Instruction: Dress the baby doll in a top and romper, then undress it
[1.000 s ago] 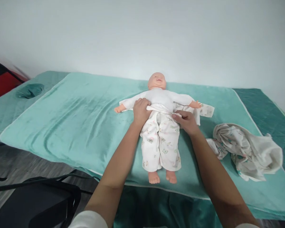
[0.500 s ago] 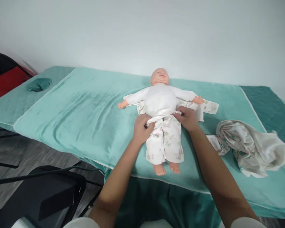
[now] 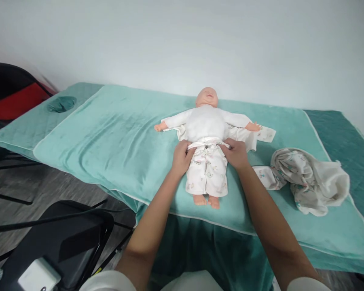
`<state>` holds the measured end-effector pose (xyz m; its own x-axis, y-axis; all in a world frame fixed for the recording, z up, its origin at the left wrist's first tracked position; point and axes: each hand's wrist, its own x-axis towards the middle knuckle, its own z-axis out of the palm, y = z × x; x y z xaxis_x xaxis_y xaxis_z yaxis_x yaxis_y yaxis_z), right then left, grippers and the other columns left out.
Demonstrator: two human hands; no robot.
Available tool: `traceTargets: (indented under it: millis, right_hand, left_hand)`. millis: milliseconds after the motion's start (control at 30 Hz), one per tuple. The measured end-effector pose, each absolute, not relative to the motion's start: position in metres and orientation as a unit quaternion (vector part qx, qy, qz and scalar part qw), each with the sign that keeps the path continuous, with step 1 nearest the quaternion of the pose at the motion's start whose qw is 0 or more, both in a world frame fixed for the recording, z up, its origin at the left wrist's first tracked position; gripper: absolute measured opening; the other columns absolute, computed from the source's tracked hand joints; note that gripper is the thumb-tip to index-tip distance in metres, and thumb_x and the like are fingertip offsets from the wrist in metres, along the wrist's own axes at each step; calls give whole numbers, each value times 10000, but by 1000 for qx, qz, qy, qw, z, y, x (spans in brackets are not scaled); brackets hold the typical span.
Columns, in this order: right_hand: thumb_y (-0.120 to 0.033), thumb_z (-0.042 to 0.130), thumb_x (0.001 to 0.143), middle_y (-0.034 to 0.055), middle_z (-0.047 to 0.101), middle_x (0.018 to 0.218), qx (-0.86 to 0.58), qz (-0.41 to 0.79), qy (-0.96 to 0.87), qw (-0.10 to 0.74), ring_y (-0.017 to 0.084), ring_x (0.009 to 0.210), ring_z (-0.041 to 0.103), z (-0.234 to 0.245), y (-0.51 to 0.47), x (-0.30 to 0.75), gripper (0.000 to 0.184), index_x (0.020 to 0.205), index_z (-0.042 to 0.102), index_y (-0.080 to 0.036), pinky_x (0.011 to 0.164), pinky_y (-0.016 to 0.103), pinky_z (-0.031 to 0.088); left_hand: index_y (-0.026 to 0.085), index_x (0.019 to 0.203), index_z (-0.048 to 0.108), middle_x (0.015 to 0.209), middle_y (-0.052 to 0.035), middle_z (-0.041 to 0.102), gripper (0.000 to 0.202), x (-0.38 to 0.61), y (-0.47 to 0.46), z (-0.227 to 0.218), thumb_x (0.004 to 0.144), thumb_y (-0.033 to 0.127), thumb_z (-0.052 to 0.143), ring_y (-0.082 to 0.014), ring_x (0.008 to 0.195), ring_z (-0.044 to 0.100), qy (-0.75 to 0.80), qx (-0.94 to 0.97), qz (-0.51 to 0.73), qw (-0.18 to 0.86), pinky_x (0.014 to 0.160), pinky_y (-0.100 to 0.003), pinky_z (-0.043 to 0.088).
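Observation:
A baby doll [image 3: 206,121] in a white top lies on its back, its head toward the wall and its bare feet toward me. White printed pants [image 3: 206,171] cover its legs up to the waist. My left hand [image 3: 183,155] pinches the waistband at the left side, thumb pointing inward. At the right side my right hand [image 3: 235,153] grips the same waistband. An open printed shirt [image 3: 242,135] is spread out underneath the doll, one sleeve reaching right past the doll's hand.
Crumpled printed cloth [image 3: 309,178] lies on the green padded bed [image 3: 124,133] to the right. A face hole [image 3: 61,104] is at the bed's left end. Below left stand a black chair [image 3: 57,242] and a white box [image 3: 39,276]. The wall borders the far edge.
Both hands have pulled the waistband up and flatter across the doll's belly. The pants sit straighter, and the view has shifted slightly.

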<state>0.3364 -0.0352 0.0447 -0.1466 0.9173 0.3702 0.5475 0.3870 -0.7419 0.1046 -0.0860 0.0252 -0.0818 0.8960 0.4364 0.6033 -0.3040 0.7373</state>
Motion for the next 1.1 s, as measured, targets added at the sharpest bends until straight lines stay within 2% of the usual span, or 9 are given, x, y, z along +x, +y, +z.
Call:
traceTargets:
  millis: [233,400,500,767,1100]
  right_hand:
    - [-542,610,883,-40,374,521,-492,265,-728,398,115,551,369,44,-82,334,482,575,473,-197,552,282,291]
    - [-545,596,924,-24,500,652,-466,314,-719,408,135,636,441,45,-77,330,415,695,531,-205,607,283,350]
    - [-554,589,930,-25,496,665,-470,322,-711,413,144,657,443,46,-66,328,406,717,528,-214,620,285,364]
    - [-599,555,923,-33,487,643,-520,264,-699,414,163,668,442,48,-22,320,403,764,520,-230,656,297,373]
    - [-594,498,957,6,597,729,-544,191,-693,433,201,734,530,36,-5,315,387,805,519,-238,717,323,386]
  left_hand:
    - [216,870,574,869,-12,584,110,104,-85,25,950,290,556,-164,837,555,545,642,502,195,794,-306,453]
    - [218,864,567,900,-16,585,121,104,-77,27,959,292,553,-165,875,560,538,637,518,192,831,-310,460]
    - [222,873,562,914,-22,593,124,105,-66,29,969,298,542,-171,894,567,536,640,521,180,860,-323,465]
    - [225,886,574,933,-48,619,110,106,-15,31,961,304,563,-212,941,560,552,654,502,126,881,-364,454]
    - [223,871,585,886,-39,631,170,109,-10,33,967,362,567,-206,904,569,568,647,495,115,834,-342,443]
